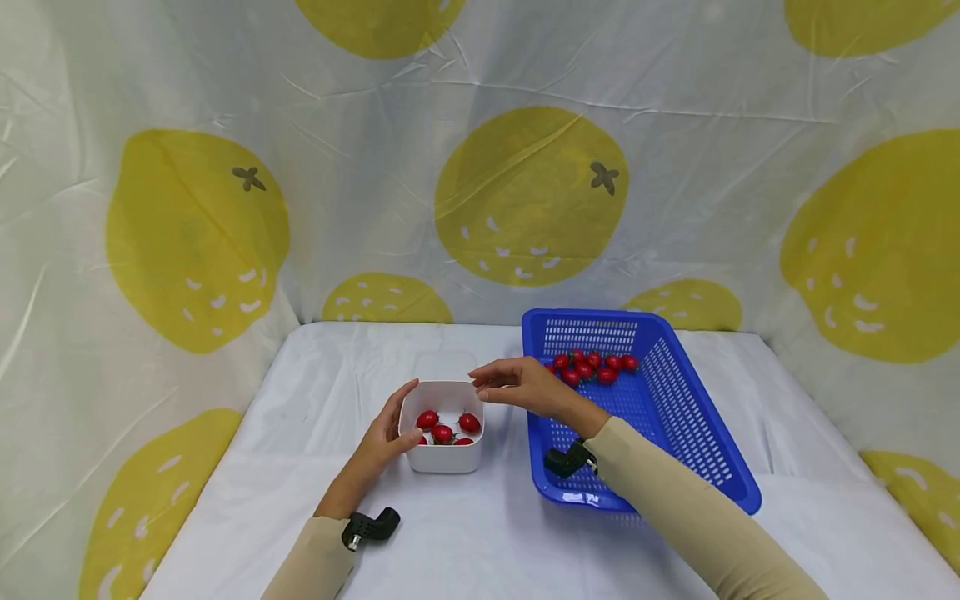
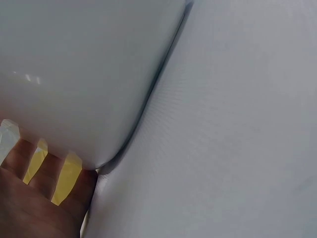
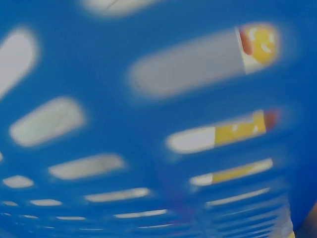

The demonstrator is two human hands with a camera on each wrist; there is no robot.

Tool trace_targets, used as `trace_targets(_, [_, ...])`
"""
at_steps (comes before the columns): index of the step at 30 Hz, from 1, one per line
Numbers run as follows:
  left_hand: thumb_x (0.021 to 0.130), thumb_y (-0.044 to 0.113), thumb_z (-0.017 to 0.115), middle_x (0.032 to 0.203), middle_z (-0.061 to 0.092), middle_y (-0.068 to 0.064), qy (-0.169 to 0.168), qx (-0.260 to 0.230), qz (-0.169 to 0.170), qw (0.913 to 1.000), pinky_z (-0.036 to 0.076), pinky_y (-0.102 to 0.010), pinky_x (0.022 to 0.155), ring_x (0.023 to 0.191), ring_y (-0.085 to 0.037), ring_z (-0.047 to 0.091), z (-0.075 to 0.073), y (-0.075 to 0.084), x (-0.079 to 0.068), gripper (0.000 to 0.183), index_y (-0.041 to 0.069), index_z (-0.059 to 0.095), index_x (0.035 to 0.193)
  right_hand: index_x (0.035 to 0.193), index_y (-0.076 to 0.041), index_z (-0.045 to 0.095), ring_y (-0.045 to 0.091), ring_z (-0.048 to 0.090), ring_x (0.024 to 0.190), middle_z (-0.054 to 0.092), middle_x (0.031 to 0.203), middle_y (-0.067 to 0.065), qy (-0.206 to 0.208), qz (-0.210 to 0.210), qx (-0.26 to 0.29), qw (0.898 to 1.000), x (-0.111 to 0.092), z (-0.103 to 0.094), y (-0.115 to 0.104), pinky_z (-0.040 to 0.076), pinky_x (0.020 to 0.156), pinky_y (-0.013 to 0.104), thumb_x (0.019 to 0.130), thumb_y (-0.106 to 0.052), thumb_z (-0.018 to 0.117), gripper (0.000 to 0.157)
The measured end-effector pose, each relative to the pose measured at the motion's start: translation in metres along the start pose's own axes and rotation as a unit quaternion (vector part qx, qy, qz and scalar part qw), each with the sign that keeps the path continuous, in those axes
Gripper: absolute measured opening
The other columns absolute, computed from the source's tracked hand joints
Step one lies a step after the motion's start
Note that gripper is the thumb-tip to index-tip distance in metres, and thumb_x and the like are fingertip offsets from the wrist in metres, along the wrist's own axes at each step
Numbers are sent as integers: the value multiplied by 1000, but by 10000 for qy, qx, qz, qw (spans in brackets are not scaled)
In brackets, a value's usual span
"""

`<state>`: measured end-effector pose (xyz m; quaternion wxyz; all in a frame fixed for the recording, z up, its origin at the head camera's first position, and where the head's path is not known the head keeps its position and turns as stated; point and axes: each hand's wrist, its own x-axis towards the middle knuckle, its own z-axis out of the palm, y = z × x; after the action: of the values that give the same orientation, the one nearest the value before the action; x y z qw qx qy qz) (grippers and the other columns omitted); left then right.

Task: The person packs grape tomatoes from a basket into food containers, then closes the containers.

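Note:
A white square box (image 1: 442, 457) stands on the cloth with several small red tomatoes (image 1: 442, 433) inside. My left hand (image 1: 381, 437) holds the box from its left side, thumb at the front corner and fingers along the wall. In the left wrist view, the fingers (image 2: 42, 158) lie against the box's wall. My right hand (image 1: 528, 386) hovers at the box's right rim, fingers slightly bent, with nothing visible between them. Its forearm crosses a blue basket (image 1: 701, 400), where more red tomatoes (image 1: 585, 371) lie toward the back. The basket's perforated wall fills the right wrist view.
Behind the box lies a clear, flat lid-like piece (image 1: 445, 363). White cloth (image 1: 300, 400) covers the table. A curtain printed with yellow fruit (image 1: 532, 196) hangs at the back and both sides. The basket's near rim stands close under the right wrist.

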<state>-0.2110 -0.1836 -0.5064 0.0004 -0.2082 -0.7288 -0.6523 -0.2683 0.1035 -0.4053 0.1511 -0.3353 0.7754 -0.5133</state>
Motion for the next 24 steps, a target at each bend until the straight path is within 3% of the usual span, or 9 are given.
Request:
trace_targets(10, [90, 12, 60, 160, 15, -1, -93, -82, 96, 9999, 6, -51, 115, 148, -23, 0, -1, -2, 2, 73, 23, 25, 153, 123, -11, 66, 19, 65, 106, 66, 120, 8, 255, 151, -160, 9994, -2, -14, -5, 52, 91, 35, 89, -24, 70, 37])
trace_targets(24, [90, 14, 59, 159, 16, -1, -51, 6, 17, 10000, 10, -52, 115, 147, -25, 3, -2, -2, 1, 72, 26, 25, 153, 124, -13, 66, 21, 64, 107, 66, 120, 7, 956, 583, -167, 9936, -22, -56, 9, 54, 87, 36, 88, -30, 71, 39])
